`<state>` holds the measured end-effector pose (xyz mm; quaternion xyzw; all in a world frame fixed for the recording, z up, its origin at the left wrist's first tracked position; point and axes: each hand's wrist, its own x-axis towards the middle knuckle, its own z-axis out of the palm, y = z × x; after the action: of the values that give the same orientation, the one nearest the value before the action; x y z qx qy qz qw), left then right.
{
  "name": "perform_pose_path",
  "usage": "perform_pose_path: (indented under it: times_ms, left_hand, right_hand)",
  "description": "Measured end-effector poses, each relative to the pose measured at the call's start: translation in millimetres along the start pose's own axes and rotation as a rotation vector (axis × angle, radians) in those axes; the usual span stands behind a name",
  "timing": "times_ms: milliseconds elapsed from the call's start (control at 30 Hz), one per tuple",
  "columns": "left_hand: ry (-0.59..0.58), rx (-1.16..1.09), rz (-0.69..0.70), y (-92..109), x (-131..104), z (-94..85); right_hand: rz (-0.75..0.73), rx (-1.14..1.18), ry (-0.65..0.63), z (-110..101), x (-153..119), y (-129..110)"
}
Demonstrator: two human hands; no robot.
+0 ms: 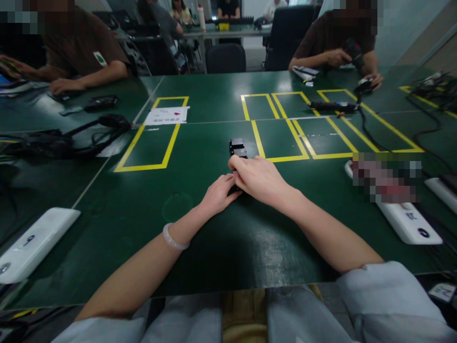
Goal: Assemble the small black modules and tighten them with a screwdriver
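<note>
In the middle of the table, a small black part made of boxy segments (237, 144) juts out beyond my fingers. My right hand (262, 180) is closed over its near end, thumb and fingers bent around it. From the left, my left hand (218, 194) pinches the lower, near side of the same black part, its fingertips touching my right hand. Most of that near end is hidden under the fingers, so its exact kind cannot be made out.
Yellow tape outlines (141, 167) mark the green table (214, 257). A white sheet (166, 115) lies at far left. White devices (39, 243) flank me, with a black tool (333, 106) and cables (100, 136) beyond. Two people (84, 47) work across the table, one holding a power tool (354, 51).
</note>
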<state>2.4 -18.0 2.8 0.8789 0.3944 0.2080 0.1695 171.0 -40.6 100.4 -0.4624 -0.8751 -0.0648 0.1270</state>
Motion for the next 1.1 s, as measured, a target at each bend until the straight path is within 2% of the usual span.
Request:
perform_pose_path:
  times_ms: [133,367,633,833,1100]
  left_hand:
    - [0.014,-0.012,-0.018,1.2,-0.2,0.5]
    - [0.008,-0.014,-0.003,-2.4,-0.8,2.1]
    - [0.013,0.0,0.0,-2.3,-0.7,2.5]
    - [0.009,0.007,-0.011,-1.6,0.1,1.8]
    - [0.019,-0.006,-0.002,-3.4,-0.9,3.3]
  right_hand:
    - [-0.038,0.039,0.011,-0.9,-0.6,0.6]
    - [-0.005,-0.027,-0.031,0.7,0.8,0.9]
    - [-0.033,0.012,0.011,-0.7,-0.7,0.1]
    - [-0.015,-0.036,-0.027,-0.9,0.5,1.0]
    - [-0.009,0.034,-0.007,-2.4,-1.3,0.2]
